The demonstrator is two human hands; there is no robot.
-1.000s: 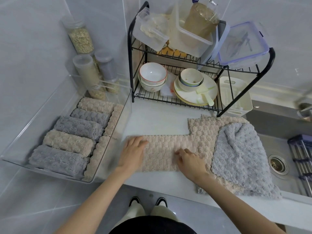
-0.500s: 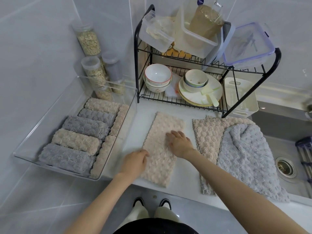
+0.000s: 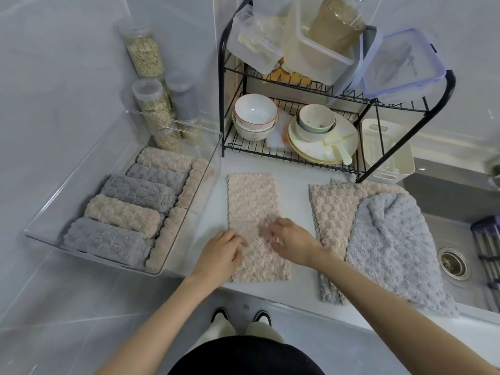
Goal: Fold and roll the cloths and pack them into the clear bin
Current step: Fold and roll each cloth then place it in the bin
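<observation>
Though blurred, the right hand (image 3: 293, 243) seemingly rests on the beige cloth (image 3: 251, 201).

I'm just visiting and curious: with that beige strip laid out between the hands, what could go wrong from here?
The folded beige cloth reaches the front edge of the counter, so a loose roll might slip to the floor. The grey cloth seems to drape over the rim of the sink and could slide in. The rolls in the clear bin sit tightly, so a bulky roll may not fit.
</observation>
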